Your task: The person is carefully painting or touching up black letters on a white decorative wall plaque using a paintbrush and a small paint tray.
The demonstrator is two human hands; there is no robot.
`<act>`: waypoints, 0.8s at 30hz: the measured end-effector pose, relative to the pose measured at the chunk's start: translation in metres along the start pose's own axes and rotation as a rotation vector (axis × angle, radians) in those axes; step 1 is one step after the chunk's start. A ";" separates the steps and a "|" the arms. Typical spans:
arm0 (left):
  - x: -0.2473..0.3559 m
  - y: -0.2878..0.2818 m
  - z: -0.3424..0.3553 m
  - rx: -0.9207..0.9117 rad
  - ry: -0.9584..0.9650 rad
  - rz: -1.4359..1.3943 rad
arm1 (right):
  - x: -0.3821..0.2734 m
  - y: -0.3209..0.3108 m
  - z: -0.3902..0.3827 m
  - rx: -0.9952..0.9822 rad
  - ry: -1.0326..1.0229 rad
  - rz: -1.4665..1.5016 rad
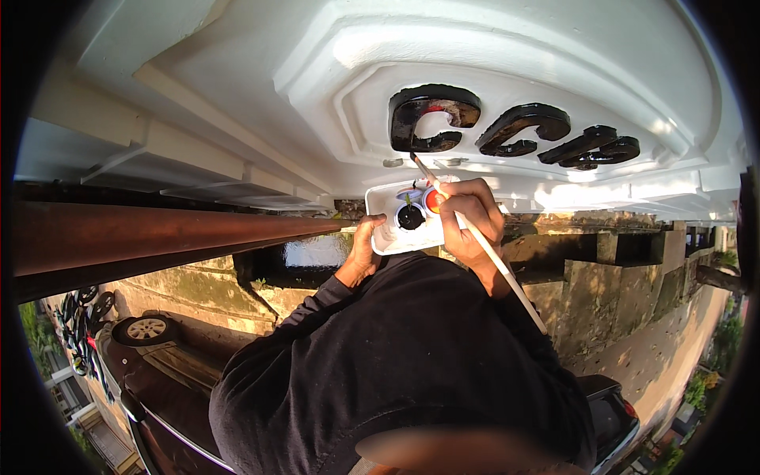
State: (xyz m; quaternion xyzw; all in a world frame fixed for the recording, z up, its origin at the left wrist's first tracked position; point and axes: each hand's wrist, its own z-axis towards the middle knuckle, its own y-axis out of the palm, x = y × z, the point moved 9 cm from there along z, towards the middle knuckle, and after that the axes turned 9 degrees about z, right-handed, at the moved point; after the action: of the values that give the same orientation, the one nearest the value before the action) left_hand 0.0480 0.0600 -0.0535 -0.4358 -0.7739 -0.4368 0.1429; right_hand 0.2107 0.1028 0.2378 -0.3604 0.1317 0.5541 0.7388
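My right hand (473,218) pinches a long, pale-handled paintbrush (511,277) near its bristle end. The dark bristles touch or nearly touch the lower edge of the leftmost black raised character (404,119) on the white moulded wall (313,158). That character has a glossy black coat, with red and brownish patches near its inner edge. Below it, my left hand (364,252) grips the left side of a white plastic tray (431,236). In the tray stand a small pot of black paint (411,216) and a pot of red paint (433,200), partly hidden by my right hand.
More black raised characters (526,127) continue to the right. A reddish-brown beam or pipe (174,237) runs in from the left, close to my left hand. A mossy low wall (602,293) lies below. Dark cars (174,372) and motorcycles (79,324) stand behind me.
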 end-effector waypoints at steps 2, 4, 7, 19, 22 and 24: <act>-0.003 -0.002 0.001 0.003 0.010 0.003 | 0.002 0.012 -0.002 -0.093 -0.003 0.061; -0.002 -0.002 0.000 0.004 0.019 0.007 | 0.005 0.009 -0.006 -0.076 -0.020 -0.006; -0.005 -0.006 -0.003 0.043 0.000 0.030 | 0.001 0.002 -0.012 -0.051 -0.060 -0.073; -0.002 0.001 -0.014 0.013 0.031 0.024 | -0.001 0.008 -0.020 -0.052 -0.098 0.003; -0.001 0.000 -0.020 0.033 0.055 0.014 | 0.003 0.006 -0.020 -0.006 -0.078 -0.146; -0.005 -0.004 -0.023 0.053 0.080 0.010 | 0.002 0.005 -0.025 -0.003 -0.047 -0.055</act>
State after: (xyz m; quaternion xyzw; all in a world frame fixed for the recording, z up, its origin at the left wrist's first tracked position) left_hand 0.0439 0.0381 -0.0450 -0.4178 -0.7767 -0.4324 0.1875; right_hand 0.2125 0.0881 0.2171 -0.3518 0.1037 0.5420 0.7561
